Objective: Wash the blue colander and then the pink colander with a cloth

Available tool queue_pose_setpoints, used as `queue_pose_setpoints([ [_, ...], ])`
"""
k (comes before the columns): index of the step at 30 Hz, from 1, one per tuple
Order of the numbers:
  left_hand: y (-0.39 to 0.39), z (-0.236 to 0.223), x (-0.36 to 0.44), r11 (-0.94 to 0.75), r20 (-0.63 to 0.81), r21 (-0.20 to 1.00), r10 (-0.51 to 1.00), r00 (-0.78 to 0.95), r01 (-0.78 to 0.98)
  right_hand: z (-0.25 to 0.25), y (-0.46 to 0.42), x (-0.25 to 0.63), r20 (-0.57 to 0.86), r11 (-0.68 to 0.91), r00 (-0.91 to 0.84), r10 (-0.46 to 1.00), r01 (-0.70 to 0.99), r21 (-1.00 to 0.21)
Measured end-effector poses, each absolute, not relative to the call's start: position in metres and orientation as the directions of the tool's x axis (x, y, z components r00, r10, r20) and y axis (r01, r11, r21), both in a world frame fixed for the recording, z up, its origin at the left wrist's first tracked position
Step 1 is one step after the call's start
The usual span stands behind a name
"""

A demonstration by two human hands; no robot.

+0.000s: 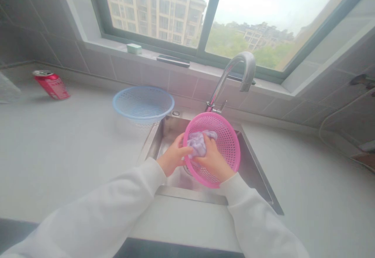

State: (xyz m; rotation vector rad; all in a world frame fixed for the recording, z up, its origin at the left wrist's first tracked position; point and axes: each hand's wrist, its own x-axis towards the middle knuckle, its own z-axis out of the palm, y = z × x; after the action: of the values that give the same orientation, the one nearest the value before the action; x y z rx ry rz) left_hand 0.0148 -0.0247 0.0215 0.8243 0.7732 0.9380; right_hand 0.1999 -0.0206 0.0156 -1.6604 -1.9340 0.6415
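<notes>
Over a stainless steel sink [172, 131], a pink perforated plastic basket [225, 144] is tilted up on its side. My left hand [174, 155] grips the basket's near rim. My right hand [212, 161] lies inside the basket, with its fingers closed on a crumpled lilac cloth [199, 144] pressed against the mesh. The lower part of the cloth is hidden by my fingers. White sleeves cover both of my forearms.
A blue perforated basket [143, 103] sits at the sink's back left corner, and a chrome faucet [231, 74] rises behind the sink. A crushed red can [51, 85] lies on the white countertop [73, 152]. A small green-and-white box [134, 48] stands on the windowsill [172, 60].
</notes>
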Motion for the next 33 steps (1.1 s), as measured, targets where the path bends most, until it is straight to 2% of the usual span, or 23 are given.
queue_pose_setpoints([
  [2, -0.024, 0.020, 0.016, 0.342, -0.184, 0.873, 0.891, 0.415, -0.347, 0.013, -0.016, 0.199, 0.090, 0.119, -0.080, 0.993, 0.757, -0.642],
  [7, -0.024, 0.020, 0.017, 0.342, -0.174, 0.875, 0.883, 0.436, -0.342, 0.004, -0.012, 0.193, 0.285, 0.317, -0.158, 0.945, 0.650, -0.691],
  [14, -0.026, 0.021, 0.013, 0.377, -0.248, 0.872, 0.890, 0.384, -0.311, 0.017, -0.015, 0.195, 0.056, 0.300, -0.375, 0.925, 0.631, -0.716],
  [17, -0.026, 0.022, 0.013, 0.358, -0.219, 0.881, 0.887, 0.406, -0.309, 0.015, -0.014, 0.199, 0.132, 0.357, -0.395, 0.909, 0.577, -0.735],
  [21, -0.025, 0.021, 0.015, 0.298, -0.147, 0.873, 0.915, 0.376, -0.385, 0.010, -0.015, 0.198, 0.279, 0.390, -0.272, 0.921, 0.617, -0.684],
  [23, -0.024, 0.020, 0.015, 0.270, -0.116, 0.868, 0.926, 0.359, -0.417, 0.011, -0.019, 0.196, 0.266, 0.364, -0.250, 0.931, 0.669, -0.648],
  [27, -0.021, 0.015, 0.015, 0.249, -0.087, 0.873, 0.925, 0.369, -0.419, 0.015, -0.026, 0.192, 0.206, 0.392, -0.340, 0.917, 0.684, -0.615],
  [30, -0.021, 0.010, 0.015, 0.265, -0.111, 0.888, 0.916, 0.384, -0.375, 0.015, -0.029, 0.191, 0.168, 0.401, -0.390, 0.905, 0.653, -0.643],
  [33, -0.021, 0.009, 0.014, 0.283, -0.127, 0.886, 0.910, 0.395, -0.366, 0.012, -0.029, 0.190, 0.172, 0.347, -0.333, 0.927, 0.594, -0.726],
])
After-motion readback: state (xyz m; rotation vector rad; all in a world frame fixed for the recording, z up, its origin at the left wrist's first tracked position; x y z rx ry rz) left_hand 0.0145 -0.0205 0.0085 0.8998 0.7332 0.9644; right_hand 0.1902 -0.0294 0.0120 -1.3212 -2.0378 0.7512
